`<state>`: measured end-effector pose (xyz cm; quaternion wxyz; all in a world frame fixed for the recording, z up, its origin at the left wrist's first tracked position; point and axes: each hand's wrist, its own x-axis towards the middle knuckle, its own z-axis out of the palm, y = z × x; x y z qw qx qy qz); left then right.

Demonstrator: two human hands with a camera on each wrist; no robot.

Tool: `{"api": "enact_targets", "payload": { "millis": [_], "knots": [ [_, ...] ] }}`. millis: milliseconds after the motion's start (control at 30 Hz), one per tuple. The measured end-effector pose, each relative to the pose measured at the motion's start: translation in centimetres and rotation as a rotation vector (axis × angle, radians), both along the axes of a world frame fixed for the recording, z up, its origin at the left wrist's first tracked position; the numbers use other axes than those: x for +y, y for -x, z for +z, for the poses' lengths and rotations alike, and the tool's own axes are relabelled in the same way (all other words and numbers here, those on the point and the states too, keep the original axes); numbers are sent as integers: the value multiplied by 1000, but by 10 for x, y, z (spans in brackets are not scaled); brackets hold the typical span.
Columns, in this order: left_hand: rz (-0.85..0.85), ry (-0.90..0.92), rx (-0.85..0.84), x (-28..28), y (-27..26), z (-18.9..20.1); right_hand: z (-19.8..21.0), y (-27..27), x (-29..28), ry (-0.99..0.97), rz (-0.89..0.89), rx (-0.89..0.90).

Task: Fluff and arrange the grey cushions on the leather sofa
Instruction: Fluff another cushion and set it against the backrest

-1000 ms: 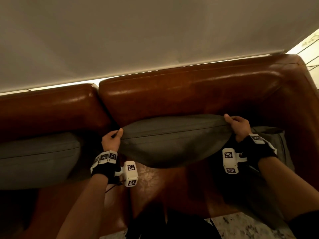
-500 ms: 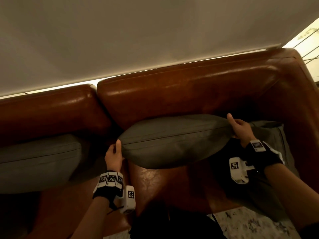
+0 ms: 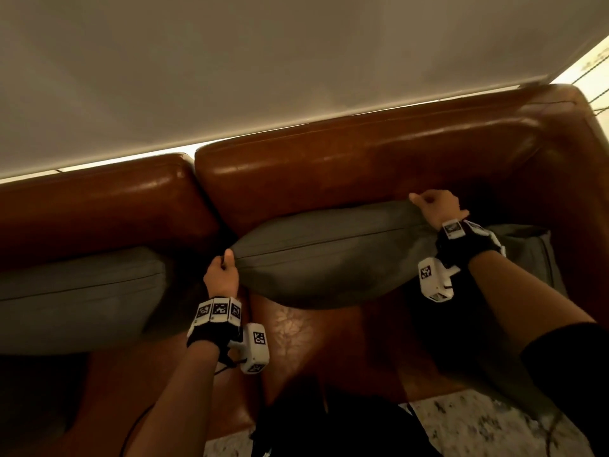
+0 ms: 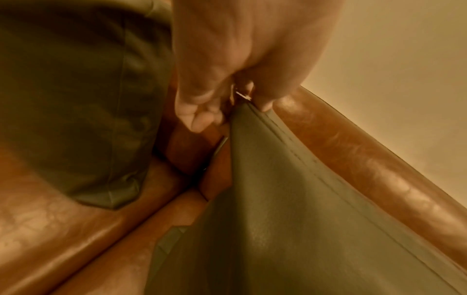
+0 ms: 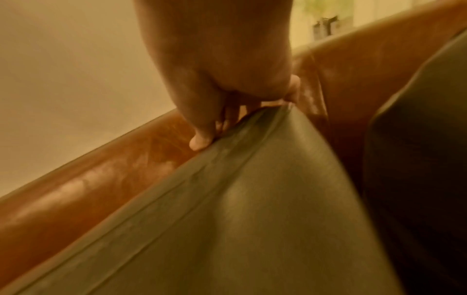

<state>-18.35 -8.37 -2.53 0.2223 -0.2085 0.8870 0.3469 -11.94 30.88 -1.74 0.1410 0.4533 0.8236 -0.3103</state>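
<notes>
A grey cushion (image 3: 329, 255) hangs lifted off the brown leather sofa (image 3: 362, 166), its right end higher than its left. My left hand (image 3: 225, 270) pinches its left corner; in the left wrist view the fingers (image 4: 197, 119) curl at the seamed corner of that cushion (image 4: 290, 219). My right hand (image 3: 435, 209) grips the right top corner, and the right wrist view has its fingers (image 5: 202, 141) curled over the cushion (image 5: 240, 219) edge. A second grey cushion (image 3: 75, 301) leans against the backrest on the left. A third grey cushion (image 3: 527, 249) sits at the right, partly behind my right arm.
The sofa's armrest (image 3: 590, 179) closes the right side. A pale wall (image 3: 263, 61) rises behind the backrest. Bare leather seat (image 3: 329, 351) shows under the lifted cushion. A speckled rug (image 3: 487, 423) lies in front of the sofa.
Half a second ago both hands lay flat against the cushion's ends; now both grip its corners. The right end has risen and the cushion tilts down to the left.
</notes>
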Motion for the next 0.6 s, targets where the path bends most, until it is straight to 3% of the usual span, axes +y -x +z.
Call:
{"api": "enact_targets", "payload": {
  "millis": [100, 233, 400, 500, 600],
  "knots": [
    [-37, 1, 22, -8, 0, -4, 5, -36, 15, 97, -83, 51],
    [-33, -6, 78, -6, -5, -6, 0, -79, 19, 433, -302, 90],
    [-34, 31, 139, -7, -4, 2, 1, -84, 20, 291, -175, 239],
    [-21, 35, 105, -8, -7, 3, -5, -81, 22, 205, -123, 141],
    [17, 13, 42, -5, -2, 0, -9, -69, 19, 433, -308, 134]
  ]
}}
